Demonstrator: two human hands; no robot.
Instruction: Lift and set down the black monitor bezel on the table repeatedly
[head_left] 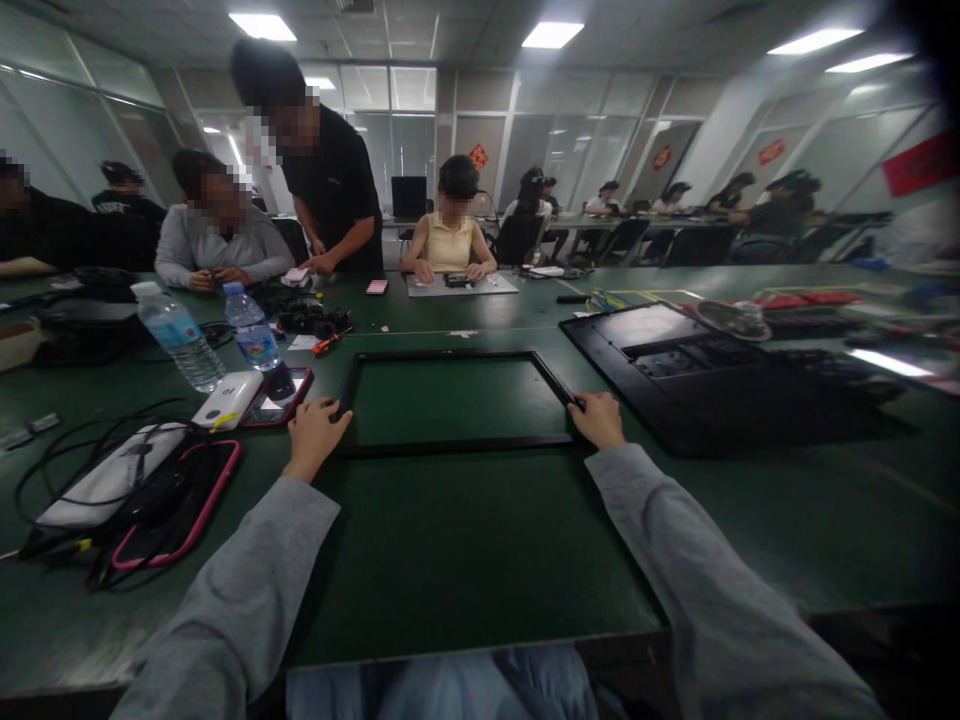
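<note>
The thin black frame (454, 444) lies on the green table (480, 560) in front of me, with bare tabletop showing through its opening. My left hand (315, 435) is closed on its left side and my right hand (600, 418) on its right side, both towards the near corners; I can't tell how firmly I pinch. I judge it light for its width, probably plastic, smooth and a little slippery. Its slim bars should flex or twist if one side rises alone, and the corners look the likeliest to crack. The best hold is opposite sides, level, about midway along each.

Just left of it lie a red-edged phone (301, 384) and a white device (227, 399), with two water bottles (178, 335) behind. A broad black panel (652, 350) lies to the right. Across the table, on the far side, sits a person in a yellow top (450, 240).
</note>
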